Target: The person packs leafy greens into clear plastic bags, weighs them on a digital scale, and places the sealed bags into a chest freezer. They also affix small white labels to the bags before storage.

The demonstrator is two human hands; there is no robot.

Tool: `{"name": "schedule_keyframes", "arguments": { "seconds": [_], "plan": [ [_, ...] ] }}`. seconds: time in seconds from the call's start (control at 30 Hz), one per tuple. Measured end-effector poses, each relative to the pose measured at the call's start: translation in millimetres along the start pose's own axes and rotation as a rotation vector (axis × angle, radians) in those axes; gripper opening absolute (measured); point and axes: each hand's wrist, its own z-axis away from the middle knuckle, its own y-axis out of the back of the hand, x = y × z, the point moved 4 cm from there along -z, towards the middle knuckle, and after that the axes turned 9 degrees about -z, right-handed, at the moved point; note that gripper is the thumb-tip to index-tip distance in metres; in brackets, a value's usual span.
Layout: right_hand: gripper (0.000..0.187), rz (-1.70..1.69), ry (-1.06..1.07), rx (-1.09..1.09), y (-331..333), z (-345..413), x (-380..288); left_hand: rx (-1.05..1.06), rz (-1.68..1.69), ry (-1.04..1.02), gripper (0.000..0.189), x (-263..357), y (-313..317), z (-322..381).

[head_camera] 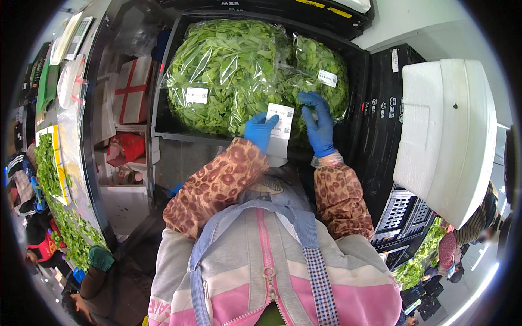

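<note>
My left hand [261, 130], in a blue glove, pinches a strip of white printed labels [281, 118] hanging over the near edge of a black plastic crate [195, 137]. To its right, my right hand [317, 122], gloved too, has its fingers bent and apart above the crate's near right part, with nothing visible in it. Clear bags of leafy greens [228, 61] fill much of the crate. One label [196, 95] is on a bag at left, another [327, 78] on the bag at upper right.
White foam boxes [444, 134] stand at the right on black crates [383, 110]. At left, loose greens [77, 232] lie on a long metal table [85, 195], beside a co-worker's gloved hand [100, 258]. Shelves below hold a taped box [131, 91] and a red bag [126, 148].
</note>
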Motion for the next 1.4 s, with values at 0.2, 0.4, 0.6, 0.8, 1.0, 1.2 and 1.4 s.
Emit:
{"name": "schedule_keyframes", "arguments": {
  "seconds": [0.2,0.4,0.6,0.8,1.0,1.2,1.4],
  "plan": [
    [0.025,0.135,0.062,-0.077,-8,15,2,0.039,0.010,-0.039,0.012,-5,-5,-6],
    [0.024,0.137,0.069,-0.155,-20,21,3,0.053,-0.141,-0.067,0.016,1,-2,-5],
    [0.025,0.244,0.138,-0.193,-33,25,10,0.096,-0.489,0.000,0.027,4,7,-9],
    [0.032,0.261,0.061,-0.124,-37,27,19,0.138,-0.638,0.064,0.034,3,11,-16],
    [0.037,0.185,0.051,-0.121,-39,25,26,-0.100,-0.609,-0.053,0.035,6,14,-12],
    [0.036,0.194,0.045,-0.115,-41,25,35,0.009,-0.949,0.041,0.042,-1,25,-20],
    [0.036,0.176,0.050,-0.147,-40,26,35,0.013,-1.063,0.050,0.053,-2,29,-22]
  ]
}}
